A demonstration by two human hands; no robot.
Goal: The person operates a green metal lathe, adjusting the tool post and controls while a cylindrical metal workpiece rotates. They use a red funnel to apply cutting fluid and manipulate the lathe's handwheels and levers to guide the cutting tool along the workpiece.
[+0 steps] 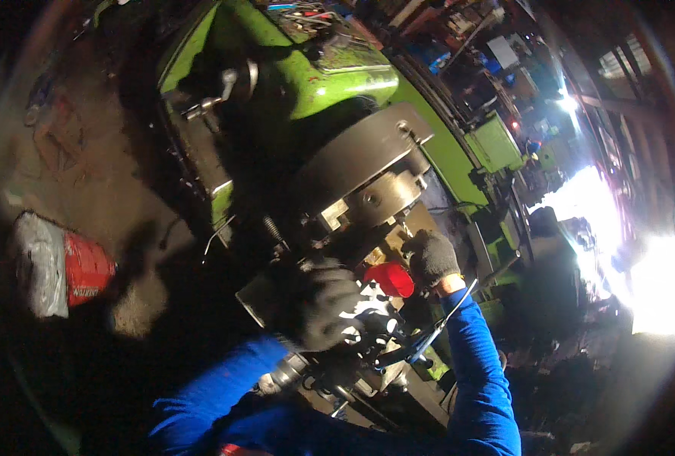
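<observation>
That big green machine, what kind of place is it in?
Probably a metal workshop. The green machine looks like a lathe, with a thick, round metal disc on it, and the person's left hand and right hand both wear gloves beside it.

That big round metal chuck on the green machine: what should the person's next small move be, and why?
Perhaps ease the gloved right hand back from the chuck: the hand looks close to it, and I cannot tell whether it is turning; a glove might catch.
</observation>
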